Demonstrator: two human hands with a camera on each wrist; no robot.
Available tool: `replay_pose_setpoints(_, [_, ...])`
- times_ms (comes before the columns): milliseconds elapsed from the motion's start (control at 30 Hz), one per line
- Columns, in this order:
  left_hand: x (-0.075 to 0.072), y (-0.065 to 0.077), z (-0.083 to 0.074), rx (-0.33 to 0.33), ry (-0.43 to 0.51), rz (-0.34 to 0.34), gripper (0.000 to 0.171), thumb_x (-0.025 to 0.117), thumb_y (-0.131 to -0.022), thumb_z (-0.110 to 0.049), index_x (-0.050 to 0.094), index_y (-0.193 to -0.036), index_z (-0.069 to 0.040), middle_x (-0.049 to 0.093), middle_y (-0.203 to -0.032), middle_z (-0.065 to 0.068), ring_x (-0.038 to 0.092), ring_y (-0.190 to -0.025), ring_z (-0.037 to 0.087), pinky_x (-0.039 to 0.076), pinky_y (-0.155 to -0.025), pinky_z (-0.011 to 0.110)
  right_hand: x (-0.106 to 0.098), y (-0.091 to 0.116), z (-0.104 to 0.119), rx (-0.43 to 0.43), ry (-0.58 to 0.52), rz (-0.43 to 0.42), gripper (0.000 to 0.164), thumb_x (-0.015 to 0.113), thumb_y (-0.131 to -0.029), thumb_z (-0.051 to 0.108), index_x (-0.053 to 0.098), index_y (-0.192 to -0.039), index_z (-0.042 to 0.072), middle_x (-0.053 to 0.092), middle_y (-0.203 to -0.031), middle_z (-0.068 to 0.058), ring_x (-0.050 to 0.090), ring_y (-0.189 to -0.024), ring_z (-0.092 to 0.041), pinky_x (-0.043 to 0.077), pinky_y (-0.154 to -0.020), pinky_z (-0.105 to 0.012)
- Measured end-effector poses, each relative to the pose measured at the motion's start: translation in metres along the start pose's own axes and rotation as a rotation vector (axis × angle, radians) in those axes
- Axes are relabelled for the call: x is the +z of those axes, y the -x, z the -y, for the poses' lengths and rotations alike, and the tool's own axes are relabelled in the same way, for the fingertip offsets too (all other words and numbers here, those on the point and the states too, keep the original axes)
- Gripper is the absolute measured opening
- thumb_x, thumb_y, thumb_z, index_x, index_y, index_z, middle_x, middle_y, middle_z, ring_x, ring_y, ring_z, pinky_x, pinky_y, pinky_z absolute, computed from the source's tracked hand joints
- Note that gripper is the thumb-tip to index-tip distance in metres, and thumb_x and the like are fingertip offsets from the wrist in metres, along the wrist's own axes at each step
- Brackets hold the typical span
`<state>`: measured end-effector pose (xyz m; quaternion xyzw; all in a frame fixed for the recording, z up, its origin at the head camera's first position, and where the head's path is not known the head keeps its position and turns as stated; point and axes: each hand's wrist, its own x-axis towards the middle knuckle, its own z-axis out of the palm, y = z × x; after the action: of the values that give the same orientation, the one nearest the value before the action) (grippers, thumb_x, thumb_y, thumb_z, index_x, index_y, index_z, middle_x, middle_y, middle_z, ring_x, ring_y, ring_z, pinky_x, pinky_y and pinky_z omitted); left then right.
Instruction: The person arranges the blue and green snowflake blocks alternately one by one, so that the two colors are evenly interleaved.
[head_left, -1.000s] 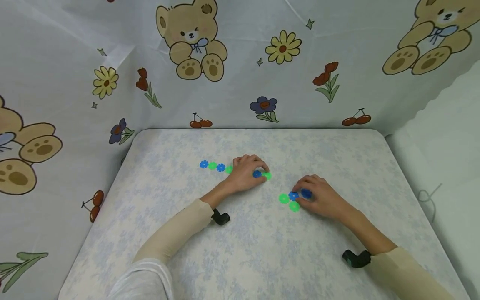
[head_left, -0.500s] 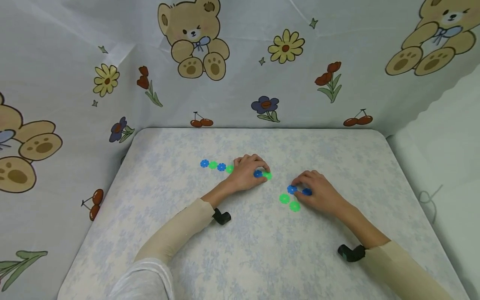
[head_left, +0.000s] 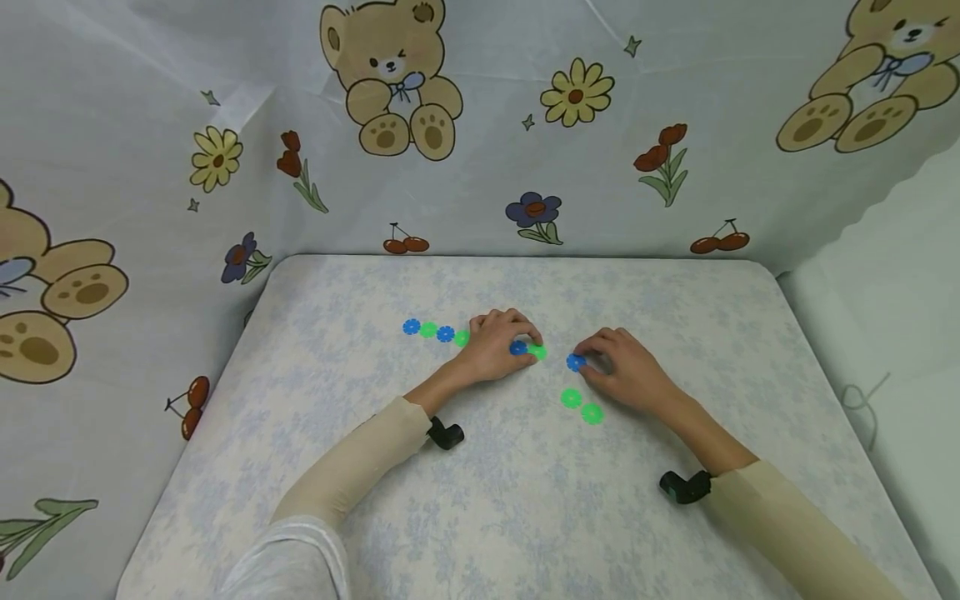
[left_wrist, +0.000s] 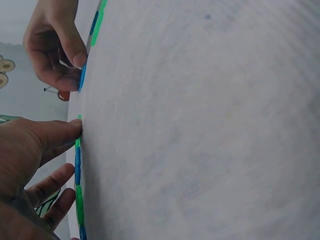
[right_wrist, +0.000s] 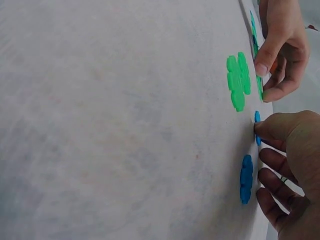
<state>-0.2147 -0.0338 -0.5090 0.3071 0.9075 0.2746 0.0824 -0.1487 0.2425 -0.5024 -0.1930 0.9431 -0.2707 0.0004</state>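
Note:
In the head view my left hand (head_left: pixel 495 346) lies over the right end of a row of flower-shaped plastic discs, alternating blue and green. Its thumb and index finger pinch the end green disc (head_left: pixel 537 352) at opposite edges. A blue disc (head_left: pixel 518 347) shows inside the curve of that hand; part of the row is hidden beneath it. To the right, my right hand (head_left: pixel 626 371) pinches a single blue disc (head_left: pixel 575 362) by its edges, a short gap from the row's end. Another blue disc (right_wrist: pixel 246 179) lies under the right hand's fingers, seen in the right wrist view.
Two loose green discs, one (head_left: pixel 571 398) left of the other (head_left: pixel 592 413), lie nearer than the right hand. The row's far end is a blue disc (head_left: pixel 412 327). A patterned curtain (head_left: pixel 480 125) hangs behind the pale table (head_left: pixel 480 517). Black devices (head_left: pixel 448 436) sit on both wrists.
My right hand has carried the pinched blue disc away from the green pair, up and left towards the row's end. My left hand stays in place on the row.

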Motion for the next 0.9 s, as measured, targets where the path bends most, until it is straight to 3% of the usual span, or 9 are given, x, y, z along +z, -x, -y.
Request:
replay_pose_setpoints(633, [0.002,-0.001,-0.002,-0.008,-0.012,0.028,0.022,0.077,-0.102,-0.038,0.075,-0.123,-0.034,0.06,-0.142,-0.004,0.05,-0.13,0.025,0.026,-0.116,0.061,0.014,-0.016,0.007,-0.047,-0.013,-0.009,0.026,0.075,-0.101,0.016,0.076,-0.127,0.008,0.072,-0.118,-0.012,0.063,-0.113,-0.034,0.055,-0.097,-0.055])
replay_pose_setpoints(900, [0.001,-0.001,0.0,-0.001,-0.023,0.003,0.021,0.078,-0.101,-0.039,0.075,-0.122,-0.035,0.061,-0.14,-0.005,0.051,-0.13,0.026,0.027,-0.115,0.061,0.016,-0.022,0.01,-0.043,-0.022,-0.003,0.027,0.076,-0.101,0.017,0.076,-0.126,0.01,0.072,-0.117,-0.009,0.062,-0.112,-0.031,0.054,-0.097,-0.053])
